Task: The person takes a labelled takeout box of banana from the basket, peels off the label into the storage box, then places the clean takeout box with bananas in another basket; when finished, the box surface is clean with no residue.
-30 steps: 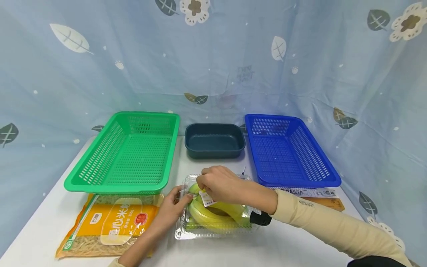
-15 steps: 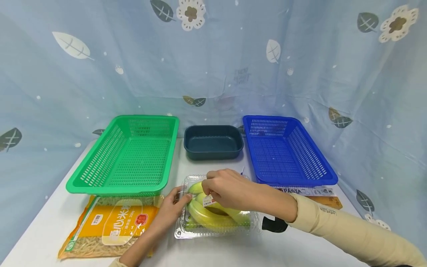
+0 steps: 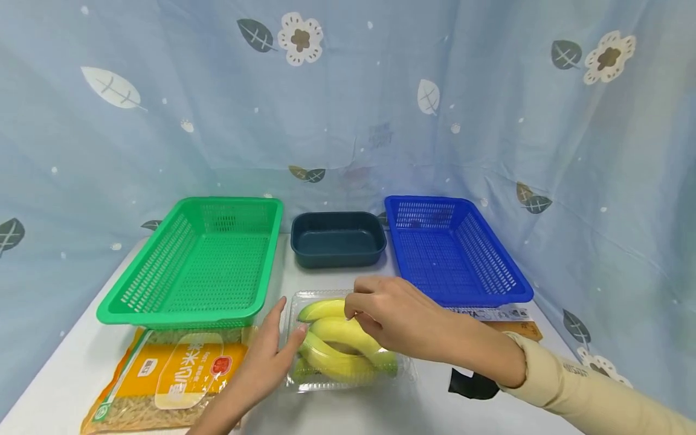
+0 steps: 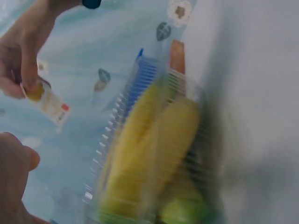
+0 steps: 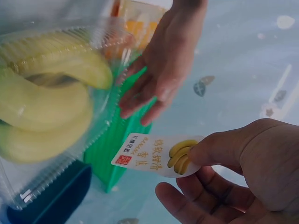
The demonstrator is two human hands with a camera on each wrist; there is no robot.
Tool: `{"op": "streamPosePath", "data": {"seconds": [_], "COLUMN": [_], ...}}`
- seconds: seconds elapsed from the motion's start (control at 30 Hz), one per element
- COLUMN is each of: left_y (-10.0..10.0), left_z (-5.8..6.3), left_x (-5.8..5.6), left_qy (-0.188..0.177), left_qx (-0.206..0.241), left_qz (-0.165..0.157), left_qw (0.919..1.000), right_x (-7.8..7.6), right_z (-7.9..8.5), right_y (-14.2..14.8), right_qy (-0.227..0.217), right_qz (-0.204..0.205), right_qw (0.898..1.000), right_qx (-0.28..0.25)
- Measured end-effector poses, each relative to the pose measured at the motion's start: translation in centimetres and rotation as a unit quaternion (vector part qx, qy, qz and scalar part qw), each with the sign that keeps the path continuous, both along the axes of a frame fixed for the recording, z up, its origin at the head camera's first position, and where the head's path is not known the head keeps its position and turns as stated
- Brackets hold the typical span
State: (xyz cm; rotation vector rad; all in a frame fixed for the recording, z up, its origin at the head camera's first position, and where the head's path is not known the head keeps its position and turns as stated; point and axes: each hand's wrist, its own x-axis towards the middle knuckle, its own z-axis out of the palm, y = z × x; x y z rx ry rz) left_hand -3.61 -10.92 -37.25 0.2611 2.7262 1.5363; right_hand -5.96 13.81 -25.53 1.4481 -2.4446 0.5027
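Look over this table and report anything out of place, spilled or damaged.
I see nothing spilled or damaged. One thing stands out: the right hand pinches the banana label, held away from the clear box around the bananas. Such a label would normally sit on the box.

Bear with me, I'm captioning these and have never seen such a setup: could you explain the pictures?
There is no robot here, just a person working bare-handed. The wide view comes from a camera worn on the head, looking forward and down; the other two come from a camera on each wrist. On the white table stand a green basket, a dark tray and a blue basket. Nearer lie an orange packet, some partly hidden packaging and a clear box with bananas inside. The right hand pinches a small banana label in its grip. The left hand, fingers spread, is beside the box, holding nothing.
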Motion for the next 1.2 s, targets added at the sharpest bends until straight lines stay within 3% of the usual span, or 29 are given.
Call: {"op": "streamPosePath", "data": {"seconds": [0.13, 0.27, 0.5, 0.7, 0.83, 1.03, 1.2], "left_y": [0.3, 0.2, -1.0, -1.5, -1.6, -1.4, -0.4], "left_z": [2.0, 4.2, 7.9, 10.6, 11.4, 11.4, 10.0], "left_x": [0.2, -0.9, -3.3, -5.9, -8.4, -11.5, -14.8], "left_qy": [0.074, 0.141, 0.181, 0.167, 0.138, 0.095, 0.042], "left_qx": [-0.007, 0.004, -0.042, -0.085, -0.094, -0.132, -0.183], "left_qz": [-0.018, -0.041, -0.041, -0.044, -0.047, -0.042, -0.051], "left_qw": [0.9971, 0.9892, 0.9817, 0.9814, 0.9848, 0.9859, 0.9808], "right_x": [0.1, -0.4, -2.2, -4.7, -6.7, -9.6, -12.0], "right_z": [1.0, 1.9, 2.3, 2.6, 2.7, 2.1, 0.6], "right_y": [0.5, 1.1, 1.7, 2.0, 2.1, 2.2, 2.1], "right_qy": [-0.003, 0.005, -0.001, -0.023, -0.031, -0.038, -0.067], "right_qz": [-0.003, -0.017, -0.047, -0.063, -0.071, -0.082, -0.097], "right_qw": [1.000, 1.000, 0.999, 0.997, 0.995, 0.994, 0.992], "right_qx": [-0.014, -0.022, -0.024, -0.046, -0.057, -0.055, -0.045]}}
